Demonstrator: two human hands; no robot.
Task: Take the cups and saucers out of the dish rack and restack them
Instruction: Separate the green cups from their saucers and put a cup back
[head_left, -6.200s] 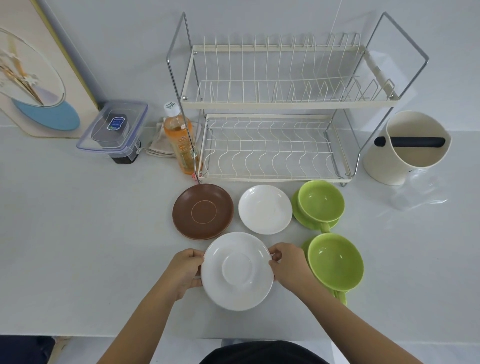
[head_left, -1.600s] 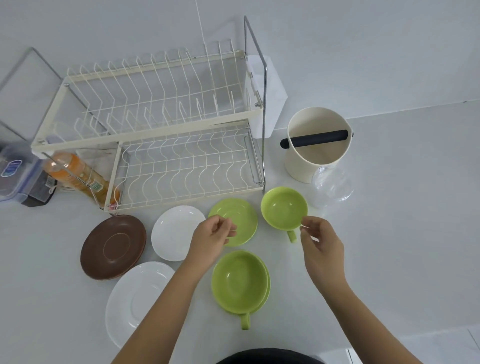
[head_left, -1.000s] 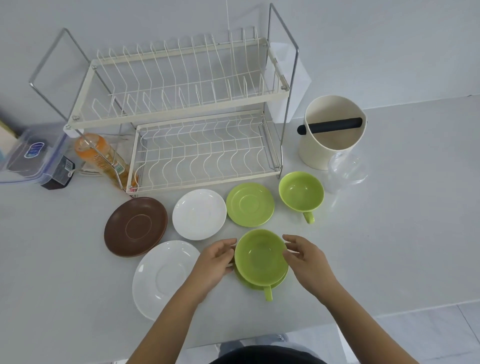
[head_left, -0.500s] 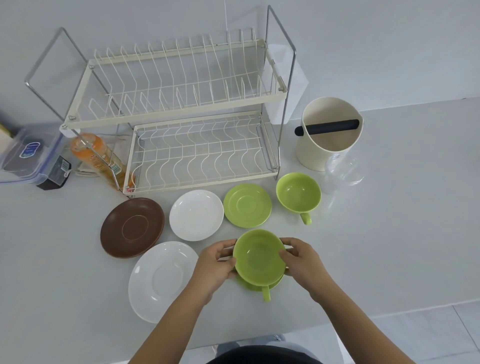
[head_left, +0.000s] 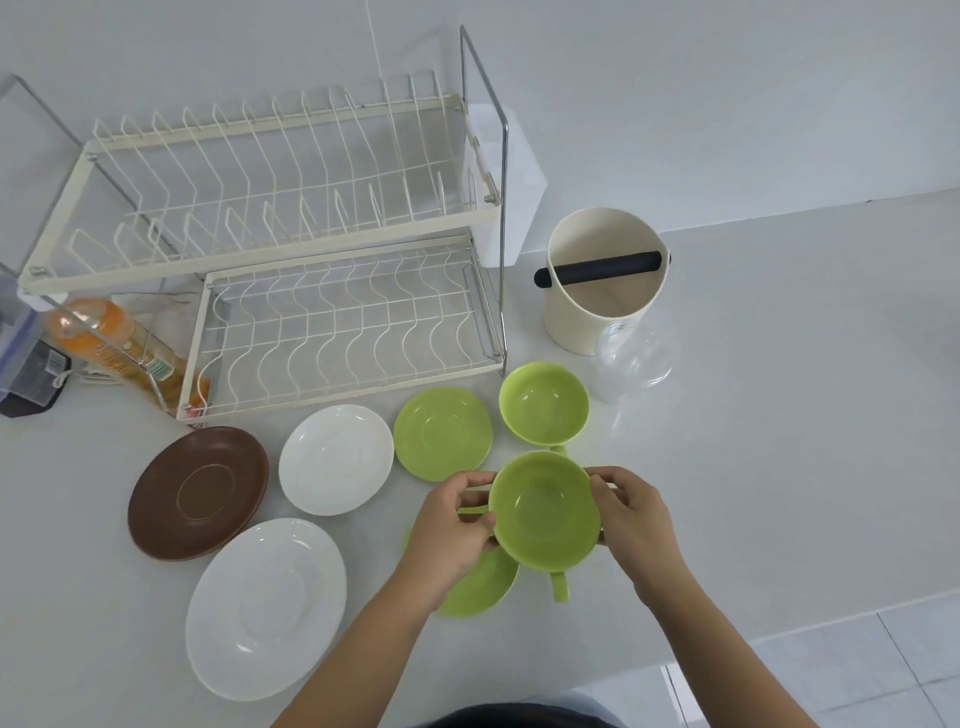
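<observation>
My left hand (head_left: 457, 530) and right hand (head_left: 631, 519) pinch rim of glossy green handled cup (head_left: 543, 512), above green saucer (head_left: 480, 584). Risk: rim-only grip slips, cup drops, chips saucer.

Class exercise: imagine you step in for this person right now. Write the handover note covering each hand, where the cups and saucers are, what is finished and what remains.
Hands: left hand and right hand grip opposite sides of the near green cup, lifted off its green saucer.
Positions: dish rack holds no dishes. On the counter: brown saucer, small white saucer, large white saucer, second green saucer, second green cup.
Done: unloading.
Left: probably nest the held cup with the other one, then stack the saucers.
</observation>
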